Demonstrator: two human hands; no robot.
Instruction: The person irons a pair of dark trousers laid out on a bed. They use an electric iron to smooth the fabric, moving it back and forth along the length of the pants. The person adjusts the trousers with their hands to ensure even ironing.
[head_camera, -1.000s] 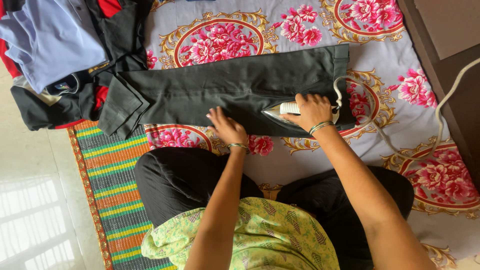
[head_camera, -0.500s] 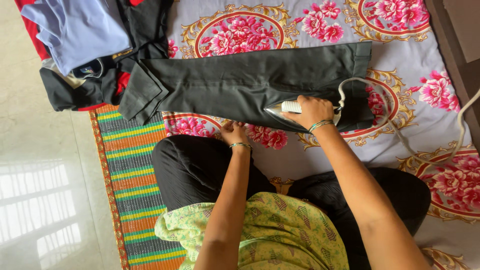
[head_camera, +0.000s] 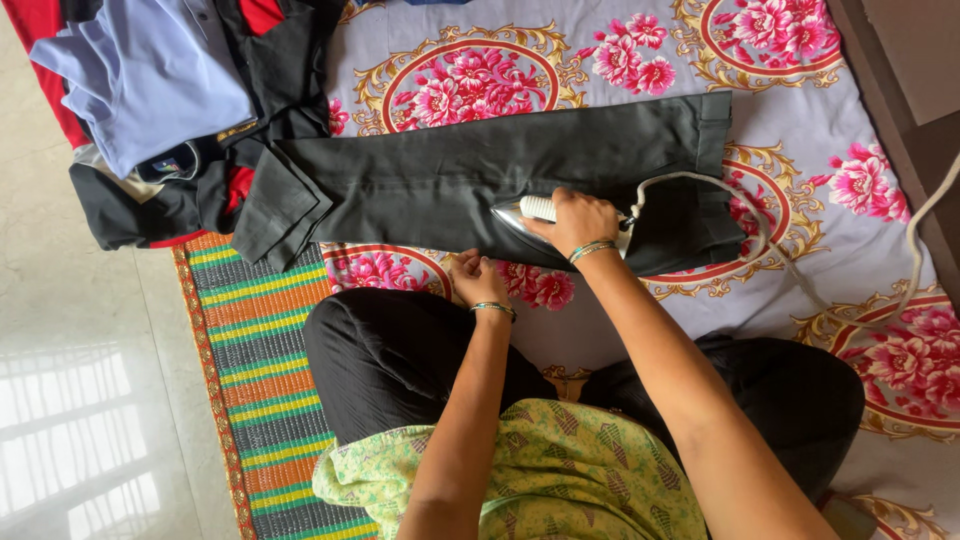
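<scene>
The right hand (head_camera: 578, 218), clenched around the iron (head_camera: 525, 215), has slid it leftward along the dark trousers (head_camera: 430, 180).

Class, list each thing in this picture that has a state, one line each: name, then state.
Dark grey trousers: laid flat on the floral sheet.
White-handled electric iron: resting on the trousers, gripped by the right hand.
White cord: slack, looping.
Left hand: curled at the trousers' near edge.
Pile of clothes: folded.
</scene>
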